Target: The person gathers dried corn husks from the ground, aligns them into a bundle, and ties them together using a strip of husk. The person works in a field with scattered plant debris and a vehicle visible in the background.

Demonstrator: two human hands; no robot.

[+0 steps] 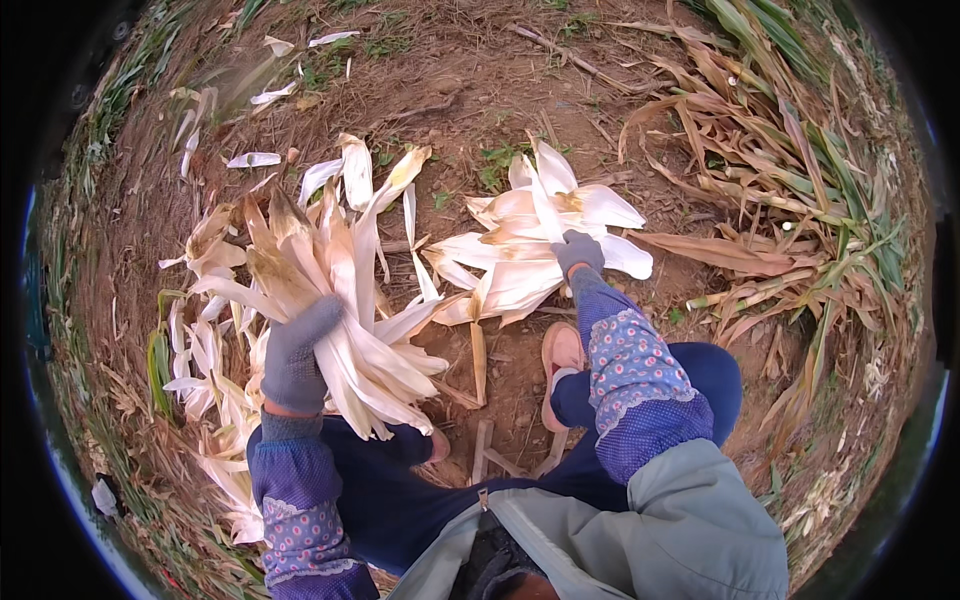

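My left hand (300, 356), in a grey knit glove, grips a thick bundle of dry corn husks (367, 352) with the thumb across it. The pale husks fan out above and below the fist, some browned at their ends. My right hand (579, 251), gloved the same way, is on a loose pile of husks (502, 255) lying on the soil in front of me. Its fingers curl at the pile's right side; whether they pinch a husk is hidden by the back of the hand. More loose husks (206, 360) lie left of the bundle.
Cut corn stalks (780, 202) with dry leaves are heaped on the right. Husk scraps (255, 160) and a dry stick (570, 56) lie on bare soil ahead. A low wooden stool frame (484, 450) shows between my legs, near a pink shoe (562, 360).
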